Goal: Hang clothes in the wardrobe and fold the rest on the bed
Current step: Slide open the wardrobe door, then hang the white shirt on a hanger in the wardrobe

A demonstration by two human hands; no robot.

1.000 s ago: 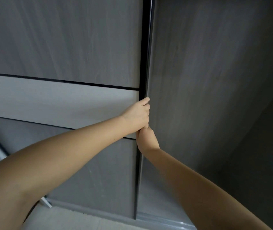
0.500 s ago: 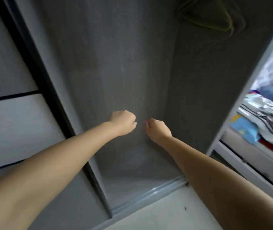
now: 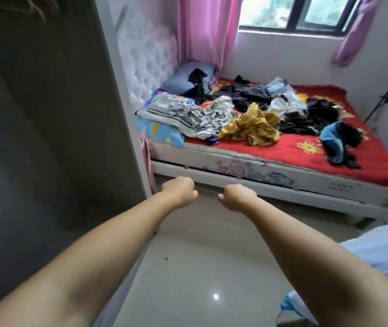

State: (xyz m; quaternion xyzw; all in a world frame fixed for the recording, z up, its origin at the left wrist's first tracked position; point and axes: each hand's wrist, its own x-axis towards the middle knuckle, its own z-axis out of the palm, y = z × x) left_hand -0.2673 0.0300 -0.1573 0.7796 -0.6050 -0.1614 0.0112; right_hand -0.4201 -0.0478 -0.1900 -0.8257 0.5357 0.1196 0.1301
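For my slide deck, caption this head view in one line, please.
Both empty hands, left hand and right hand, reach toward clothes heaped on the bed.

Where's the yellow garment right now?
In the head view, the yellow garment lies crumpled on the red bedspread near the bed's front edge, between the striped black-and-white clothes on its left and the dark pile on its right.

A bed point(image 3: 254, 161) with a red blanket point(image 3: 294, 149) fills the right middle of the frame; a heap of clothes point(image 3: 254, 107) and a blue-grey pillow point(image 3: 183, 76) lie on it.
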